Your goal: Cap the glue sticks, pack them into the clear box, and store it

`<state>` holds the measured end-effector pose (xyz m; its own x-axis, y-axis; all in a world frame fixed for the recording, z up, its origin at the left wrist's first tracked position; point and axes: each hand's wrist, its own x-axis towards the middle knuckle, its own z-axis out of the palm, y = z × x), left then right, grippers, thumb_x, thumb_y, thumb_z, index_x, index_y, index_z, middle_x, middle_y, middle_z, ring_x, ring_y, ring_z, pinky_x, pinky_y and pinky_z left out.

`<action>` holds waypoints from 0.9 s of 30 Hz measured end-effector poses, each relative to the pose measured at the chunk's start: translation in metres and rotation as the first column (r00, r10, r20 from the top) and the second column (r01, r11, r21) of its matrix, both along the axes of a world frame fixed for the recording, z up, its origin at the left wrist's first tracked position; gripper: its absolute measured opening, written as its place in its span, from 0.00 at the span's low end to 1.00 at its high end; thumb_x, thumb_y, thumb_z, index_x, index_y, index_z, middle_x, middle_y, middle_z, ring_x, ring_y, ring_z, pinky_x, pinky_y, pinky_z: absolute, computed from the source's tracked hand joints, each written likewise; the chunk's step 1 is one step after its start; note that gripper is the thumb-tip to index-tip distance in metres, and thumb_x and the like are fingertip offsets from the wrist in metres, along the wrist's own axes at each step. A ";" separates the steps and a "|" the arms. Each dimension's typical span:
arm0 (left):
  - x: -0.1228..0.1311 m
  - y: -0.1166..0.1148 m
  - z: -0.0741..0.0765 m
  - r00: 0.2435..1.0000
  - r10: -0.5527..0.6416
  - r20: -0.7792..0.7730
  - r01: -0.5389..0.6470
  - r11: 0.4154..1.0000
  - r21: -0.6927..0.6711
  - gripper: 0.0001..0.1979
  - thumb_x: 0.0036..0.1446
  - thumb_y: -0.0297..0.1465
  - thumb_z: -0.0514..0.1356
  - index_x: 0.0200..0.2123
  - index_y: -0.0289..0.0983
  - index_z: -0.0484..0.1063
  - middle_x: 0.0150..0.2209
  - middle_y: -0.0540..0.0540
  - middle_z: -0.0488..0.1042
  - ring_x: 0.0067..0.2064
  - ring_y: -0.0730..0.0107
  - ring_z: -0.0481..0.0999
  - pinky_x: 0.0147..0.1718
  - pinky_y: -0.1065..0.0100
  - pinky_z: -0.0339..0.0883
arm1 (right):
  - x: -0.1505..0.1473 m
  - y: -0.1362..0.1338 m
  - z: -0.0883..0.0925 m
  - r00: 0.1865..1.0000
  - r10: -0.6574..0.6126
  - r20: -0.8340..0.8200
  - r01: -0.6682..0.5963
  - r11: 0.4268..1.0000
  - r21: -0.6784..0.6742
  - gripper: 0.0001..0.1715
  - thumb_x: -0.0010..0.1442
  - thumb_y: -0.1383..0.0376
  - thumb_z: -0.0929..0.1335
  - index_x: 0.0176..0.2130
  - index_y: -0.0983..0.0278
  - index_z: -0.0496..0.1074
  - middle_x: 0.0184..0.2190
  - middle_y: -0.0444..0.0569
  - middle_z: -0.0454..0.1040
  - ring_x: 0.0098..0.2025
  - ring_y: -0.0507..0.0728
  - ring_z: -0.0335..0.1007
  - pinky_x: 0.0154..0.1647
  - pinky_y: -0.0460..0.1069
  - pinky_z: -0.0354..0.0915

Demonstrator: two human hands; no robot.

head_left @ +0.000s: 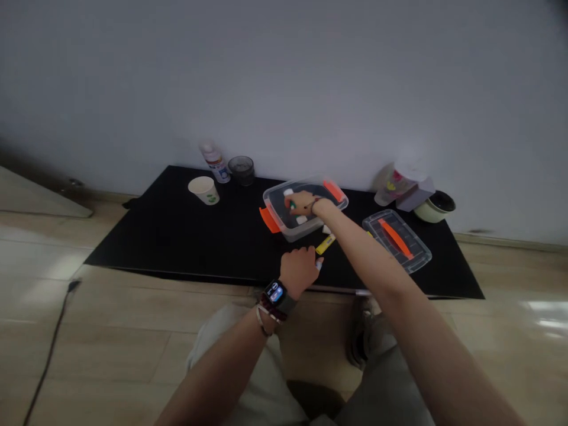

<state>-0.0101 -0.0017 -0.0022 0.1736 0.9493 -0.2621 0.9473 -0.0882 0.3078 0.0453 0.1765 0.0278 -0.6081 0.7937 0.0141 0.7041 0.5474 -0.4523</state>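
Observation:
My right hand (302, 203) reaches into a clear plastic box (293, 235) with orange latches. Its fingers are closed around a small item with a green part (292, 205); white parts (302, 220) show on both sides of the fingers, and its kind is unclear. My left hand (299, 271), wearing a smartwatch, rests at the table's front edge with fingers curled. A small whitish spot shows by its thumb; what it holds, if anything, I cannot make out. Just beyond that thumb lies a slim yellow item (325, 244) with a white end, partly near my right forearm.
The box's clear lid (398, 241) with an orange handle lies on the black table (177, 236) at right. Behind it stand a clear cup (385, 192), a purplish box (415, 194) and a pale bowl (429, 213). At left are a paper cup (204, 190), a spray can (215, 163) and a dark glass (242, 171).

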 end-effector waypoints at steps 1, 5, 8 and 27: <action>0.000 0.001 0.000 0.998 0.034 0.059 -0.035 0.999 0.012 0.19 0.68 0.40 0.50 0.52 0.34 0.70 0.46 0.35 0.77 0.49 0.50 0.77 0.44 0.58 0.67 | 0.015 -0.004 0.009 1.000 0.002 0.012 -0.003 1.000 0.017 0.18 0.61 0.65 0.71 0.52 0.60 0.72 0.42 0.51 0.75 0.42 0.58 0.73 0.46 0.53 0.70; 0.001 0.005 0.002 0.825 0.106 0.555 -0.138 0.990 0.017 0.22 0.70 0.40 0.46 0.61 0.36 0.61 0.56 0.37 0.72 0.58 0.57 0.72 0.54 0.60 0.65 | 0.088 -0.052 0.036 0.970 -0.108 -0.219 0.139 0.982 0.130 0.29 0.65 0.62 0.65 0.64 0.61 0.60 0.50 0.55 0.71 0.48 0.61 0.71 0.50 0.55 0.69; 0.007 0.007 0.001 0.507 0.198 0.839 -0.084 0.980 -0.180 0.24 0.71 0.43 0.44 0.63 0.37 0.57 0.56 0.37 0.71 0.55 0.61 0.74 0.49 0.61 0.70 | 0.128 -0.101 0.024 0.891 -0.232 -0.391 0.219 0.973 -0.077 0.43 0.61 0.59 0.68 0.68 0.59 0.47 0.48 0.53 0.72 0.41 0.58 0.73 0.43 0.53 0.71; 0.048 -0.029 -0.033 0.411 0.405 0.817 0.290 0.791 -0.539 0.31 0.53 0.62 0.55 0.36 0.38 0.61 0.27 0.54 0.66 0.24 0.76 0.67 0.27 0.69 0.64 | 0.173 -0.163 -0.047 0.885 -0.390 -0.254 0.285 0.886 -0.364 0.18 0.66 0.56 0.67 0.51 0.65 0.71 0.47 0.50 0.74 0.44 0.57 0.73 0.44 0.54 0.72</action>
<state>0.0381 -0.0305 -0.0349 0.5734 0.7011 -0.4240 0.0979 0.4552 0.8850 0.2183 0.0138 -0.0188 -0.3065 0.9440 -0.1218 0.6133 0.0980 -0.7837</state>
